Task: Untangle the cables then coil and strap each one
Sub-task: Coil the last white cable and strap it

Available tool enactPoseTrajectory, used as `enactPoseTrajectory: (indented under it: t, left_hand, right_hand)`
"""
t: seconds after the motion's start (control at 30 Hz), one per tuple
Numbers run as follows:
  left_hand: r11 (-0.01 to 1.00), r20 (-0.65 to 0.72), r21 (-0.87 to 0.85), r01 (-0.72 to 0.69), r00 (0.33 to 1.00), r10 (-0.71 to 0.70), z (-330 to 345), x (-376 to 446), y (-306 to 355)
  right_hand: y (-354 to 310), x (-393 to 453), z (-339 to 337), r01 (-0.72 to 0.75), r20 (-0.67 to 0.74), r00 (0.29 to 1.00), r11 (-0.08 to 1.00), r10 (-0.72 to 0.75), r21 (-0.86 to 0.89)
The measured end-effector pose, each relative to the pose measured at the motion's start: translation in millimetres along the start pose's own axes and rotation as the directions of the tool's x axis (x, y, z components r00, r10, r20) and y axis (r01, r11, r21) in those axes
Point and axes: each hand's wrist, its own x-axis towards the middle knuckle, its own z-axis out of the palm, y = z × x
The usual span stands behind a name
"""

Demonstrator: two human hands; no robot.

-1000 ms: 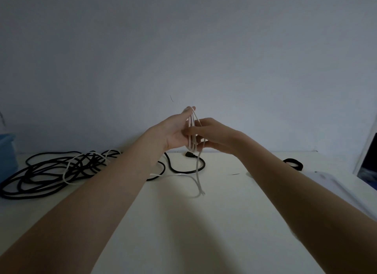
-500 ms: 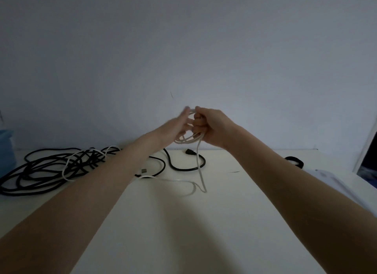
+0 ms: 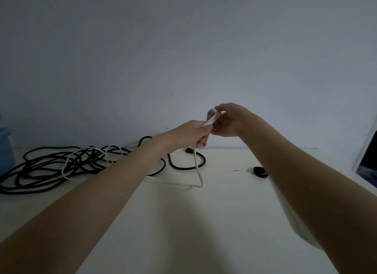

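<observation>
Coiling the white cable (image 3: 197,167): the left hand (image 3: 191,135) clenches the gathered loops, while the right hand (image 3: 226,120) pinches their upper end just above. Slack trails down to the table (image 3: 183,222), back toward the black cable (image 3: 51,171). Next, probably, another wrap, drawing slack free.

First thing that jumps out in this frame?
Both hands raised mid-frame: the left hand grips a bundle of white cable, and the right hand pinches its top end. A loose strand hangs to the table. At far left lies a big tangle of black cable with white loops through it.
</observation>
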Motion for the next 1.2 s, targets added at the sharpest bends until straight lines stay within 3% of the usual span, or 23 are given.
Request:
enactPoseTrajectory:
  t: [0.07,0.13,0.17,0.27,0.33,0.43,0.5,0.57,0.63,0.67,0.73,0.8,0.87,1.07,1.13,1.2]
  left_hand:
    - [0.995,-0.019,-0.099,0.018,1.000,-0.020,-9.1,-1.3,4.5]
    - [0.986,0.009,-0.160,0.038,0.999,-0.037,-22.3,-4.6,8.4]
    - [0.981,0.032,-0.186,0.054,0.998,-0.049,-28.6,-5.9,10.0]
    - [0.970,0.070,-0.220,0.101,0.994,-0.087,-38.3,-8.4,12.3]
    - [0.969,0.074,-0.218,0.117,0.992,-0.103,-38.9,-8.6,14.4]
    - [0.959,0.021,-0.237,0.154,0.988,-0.153,-39.1,-7.2,15.9]
    - [0.932,-0.083,-0.318,0.174,0.974,-0.210,-40.9,-4.3,14.8]
    - [0.900,-0.206,-0.407,0.153,0.945,-0.254,-42.8,-1.3,13.0]
    - [0.862,-0.304,-0.495,0.109,0.908,-0.289,-44.8,1.1,10.9]
    - [0.845,-0.338,-0.528,0.085,0.892,-0.301,-46.6,2.7,11.3]
    - [0.817,-0.368,-0.574,0.058,0.873,-0.320,-49.5,4.4,11.2]
    - [0.763,-0.328,-0.646,0.038,0.888,-0.323,-52.5,5.1,12.1]
    - [0.694,-0.277,-0.720,0.018,0.909,-0.311,-54.8,5.0,12.5]
    - [0.611,-0.405,-0.777,-0.149,0.861,-0.306,-66.0,12.1,13.8]
    - [0.592,-0.434,-0.784,-0.184,0.845,-0.312,-69.7,18.5,16.4]
    - [0.577,-0.425,-0.795,-0.189,0.852,-0.306,-73.8,22.7,19.3]
  right_hand:
    - [-1.9,-4.7,-5.4,0.011,-0.058,0.998,0.952,-0.030,-0.305]
    - [-3.0,-5.9,-11.3,0.112,-0.083,0.977,0.808,-0.195,-0.579]
    - [-4.3,-4.9,-12.8,0.190,-0.029,0.963,0.752,-0.267,-0.632]
    - [-4.7,-8.3,-6.2,0.370,0.270,0.929,0.650,-0.253,-0.664]
    - [0.8,-8.1,1.9,0.413,0.363,0.907,0.617,-0.213,-0.669]
    - [10.9,-5.5,12.5,0.394,0.319,0.917,0.683,-0.241,-0.615]
    - [15.4,-2.3,18.2,0.363,0.213,0.930,0.664,-0.299,-0.654]
    - [19.1,-2.8,21.6,0.378,0.099,0.897,0.631,-0.430,-0.677]
    - [21.1,-2.3,19.6,0.431,0.100,0.861,0.614,-0.498,-0.662]
    - [20.2,-4.4,18.8,0.449,0.171,0.872,0.611,-0.458,-0.652]
    - [25.1,-10.3,18.8,0.424,0.358,0.904,0.610,-0.234,-0.670]
    - [33.0,-8.8,15.6,0.396,0.487,0.873,0.636,-0.036,-0.662]
    - [34.8,-7.6,11.2,0.386,0.555,0.832,0.705,0.012,-0.595]
    - [33.3,-12.3,11.9,0.248,0.555,0.832,0.900,-0.008,-0.358]
    - [30.6,-16.0,10.4,0.249,0.543,0.840,0.883,0.008,-0.397]
    - [21.6,-18.1,0.6,0.280,0.498,0.865,0.767,0.060,-0.577]
